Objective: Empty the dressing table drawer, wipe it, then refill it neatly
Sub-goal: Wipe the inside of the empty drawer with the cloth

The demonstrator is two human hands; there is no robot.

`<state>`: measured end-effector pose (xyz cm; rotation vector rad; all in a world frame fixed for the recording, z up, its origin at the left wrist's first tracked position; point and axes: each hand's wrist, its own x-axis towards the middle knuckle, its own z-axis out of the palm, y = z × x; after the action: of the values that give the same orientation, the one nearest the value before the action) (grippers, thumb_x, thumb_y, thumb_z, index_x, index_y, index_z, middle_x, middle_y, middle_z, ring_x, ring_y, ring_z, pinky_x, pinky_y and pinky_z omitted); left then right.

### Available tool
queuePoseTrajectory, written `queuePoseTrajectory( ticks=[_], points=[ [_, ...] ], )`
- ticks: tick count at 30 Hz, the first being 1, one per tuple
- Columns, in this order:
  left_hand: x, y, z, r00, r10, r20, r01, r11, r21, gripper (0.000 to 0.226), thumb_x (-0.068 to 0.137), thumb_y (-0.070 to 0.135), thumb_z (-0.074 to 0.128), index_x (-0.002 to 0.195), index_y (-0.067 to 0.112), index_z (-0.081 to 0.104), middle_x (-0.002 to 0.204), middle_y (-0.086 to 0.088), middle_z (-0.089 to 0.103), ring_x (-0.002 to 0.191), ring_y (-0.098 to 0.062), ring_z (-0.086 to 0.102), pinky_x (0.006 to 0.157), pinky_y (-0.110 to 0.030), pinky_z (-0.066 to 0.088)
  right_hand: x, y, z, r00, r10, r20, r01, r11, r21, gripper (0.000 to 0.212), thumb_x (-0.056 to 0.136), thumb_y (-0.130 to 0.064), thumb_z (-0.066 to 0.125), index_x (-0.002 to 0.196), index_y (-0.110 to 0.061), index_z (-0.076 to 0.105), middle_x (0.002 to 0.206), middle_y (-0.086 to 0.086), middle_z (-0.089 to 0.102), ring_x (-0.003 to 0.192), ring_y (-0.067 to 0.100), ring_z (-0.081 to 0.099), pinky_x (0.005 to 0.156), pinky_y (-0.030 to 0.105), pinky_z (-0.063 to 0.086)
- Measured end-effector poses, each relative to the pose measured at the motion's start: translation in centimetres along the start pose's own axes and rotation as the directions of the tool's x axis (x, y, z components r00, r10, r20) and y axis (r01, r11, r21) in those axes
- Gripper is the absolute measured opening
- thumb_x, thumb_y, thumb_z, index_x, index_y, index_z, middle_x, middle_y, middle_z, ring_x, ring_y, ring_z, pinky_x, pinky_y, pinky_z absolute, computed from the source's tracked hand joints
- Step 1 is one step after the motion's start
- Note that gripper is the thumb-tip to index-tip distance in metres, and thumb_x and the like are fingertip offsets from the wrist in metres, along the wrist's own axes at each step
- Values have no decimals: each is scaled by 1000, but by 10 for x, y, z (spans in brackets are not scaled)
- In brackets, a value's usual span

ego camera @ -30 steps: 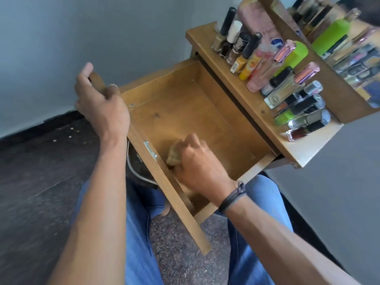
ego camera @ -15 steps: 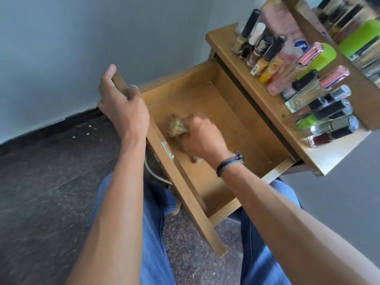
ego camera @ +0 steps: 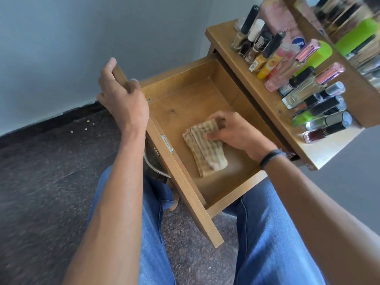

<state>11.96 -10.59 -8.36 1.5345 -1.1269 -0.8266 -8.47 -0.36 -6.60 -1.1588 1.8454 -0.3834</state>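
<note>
The wooden drawer [ego camera: 181, 95] is pulled out over my lap, and a folded beige striped cloth [ego camera: 205, 150] is the only thing on its floor. My right hand [ego camera: 232, 132] is inside the drawer, its fingers curled over the cloth's far end and its thumb lying on the cloth. My left hand [ego camera: 123, 99] grips the far end of the drawer's front panel [ego camera: 185, 182]. Several cosmetic bottles and tubes [ego camera: 298, 79] lie crowded on the dressing table top [ego camera: 320, 153] to the right.
A mirror frame [ego camera: 329, 64] rises behind the bottles and reflects them. A grey wall stands behind the drawer, with dark speckled floor [ego camera: 41, 171] to the left. My knees in blue jeans [ego camera: 267, 233] sit under the drawer. A metal handle [ego camera: 152, 167] hangs below the front panel.
My right hand has dragged the cloth from the drawer's near left side toward the middle, and the cloth now lies flatter and more spread out. The left hand keeps its grip on the front panel.
</note>
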Motion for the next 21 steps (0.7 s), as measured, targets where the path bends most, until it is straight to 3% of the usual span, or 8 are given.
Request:
queuePoseTrajectory(
  ticks=[2,5,7,9,11,13,17,21],
  points=[
    [0,0,0,1000,-1,-2,1,1000,0,49,95,5,50,141,20,47,132,8,48,117,-31,54,100,-40,46,3,3,14,945,-184,-270,78,929,-362,51,87,-19,77,133,-23,57,127,-2,60,114,20,59,96,39,52],
    [0,1,0,1000,-1,-7,1,1000,1,49,94,5,50,141,19,48,138,5,49,115,-32,56,98,-41,48,-5,9,34,844,-422,-331,193,814,-547,56,89,-14,71,142,-16,53,146,6,44,127,30,48,105,44,49],
    [0,2,0,1000,2,-3,-2,1000,0,49,94,5,51,141,19,48,140,3,50,115,-32,56,98,-41,48,-12,15,47,884,-406,-232,187,762,-621,59,98,-23,61,153,-14,40,163,11,26,145,35,34,117,46,38],
    [0,2,0,1000,0,-3,0,1000,-1,49,95,4,51,141,18,48,141,2,50,116,-30,55,98,-40,47,-18,20,58,932,-351,-87,206,712,-671,64,107,-34,45,162,-14,18,170,10,0,156,29,5,125,45,19],
    [0,2,-1,1000,-1,-5,1,1000,2,49,95,3,51,141,17,48,142,1,50,116,-29,54,100,-39,45,-21,24,66,945,-326,23,249,672,-698,67,110,-40,29,162,-14,-3,167,7,-19,155,22,-15,127,41,3],
    [0,3,0,1000,3,-2,-3,1000,-6,48,94,3,51,141,16,48,142,-1,50,115,-29,56,102,-40,44,-21,28,71,943,-325,73,280,655,-702,67,110,-43,22,161,-16,-11,165,4,-28,152,19,-22,125,38,-3],
    [1,2,1,1000,1,9,0,1000,-20,49,93,3,51,140,15,48,142,-4,50,116,-30,57,106,-44,42,6,28,65,946,-322,46,266,686,-677,65,109,-46,17,161,-21,-14,164,-1,-30,149,13,-25,121,35,-10],
    [1,0,1,1000,-17,13,17,999,-34,49,94,4,52,142,17,48,140,-6,51,117,-33,56,103,-43,45,60,13,47,965,-228,-127,102,775,-623,63,109,-46,9,159,-19,-19,164,2,-32,151,16,-27,125,42,-11]
  ],
)
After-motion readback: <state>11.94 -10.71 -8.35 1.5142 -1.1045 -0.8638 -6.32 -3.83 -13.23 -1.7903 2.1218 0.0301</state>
